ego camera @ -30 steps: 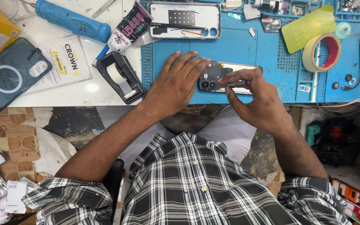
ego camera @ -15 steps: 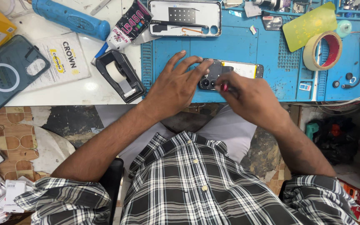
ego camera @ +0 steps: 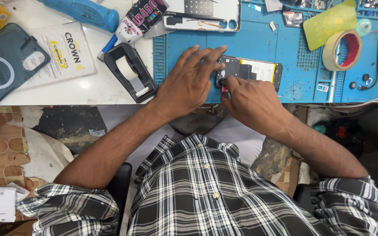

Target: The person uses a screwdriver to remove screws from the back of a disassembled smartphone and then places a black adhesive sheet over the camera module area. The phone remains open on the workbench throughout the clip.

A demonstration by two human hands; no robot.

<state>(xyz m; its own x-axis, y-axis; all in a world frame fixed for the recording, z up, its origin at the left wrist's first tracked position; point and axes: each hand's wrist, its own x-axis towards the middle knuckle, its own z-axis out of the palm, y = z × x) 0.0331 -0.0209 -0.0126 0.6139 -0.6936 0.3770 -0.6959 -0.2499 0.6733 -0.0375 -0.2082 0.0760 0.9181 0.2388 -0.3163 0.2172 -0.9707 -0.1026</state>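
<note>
The blue work mat is spreading across the right half of the bench, and the opened phone, back cover off with its dark shield and pale battery showing, is lying near the mat's front edge, close to the drop toward the lap. The left hand is pressing down with fingers spread, pinning the phone's camera end. The right hand is closing its fingertips around a small red-tipped tool, and the tip is touching the phone by the camera corner; what kind of tool it is I cannot tell. The likely risks: the tip is slipping and gouging the battery just beside it, or the phone is skating off the front edge if the left hand's pressure eases. Room to move is lying mostly to the right, between the phone and the 2 rolls of tape, the tape ring well apart. Leftward, the black tape dispenser is sitting just beside the left wrist, crowding any sweep. Loose small parts behind the phone are inviting a knock.
</note>
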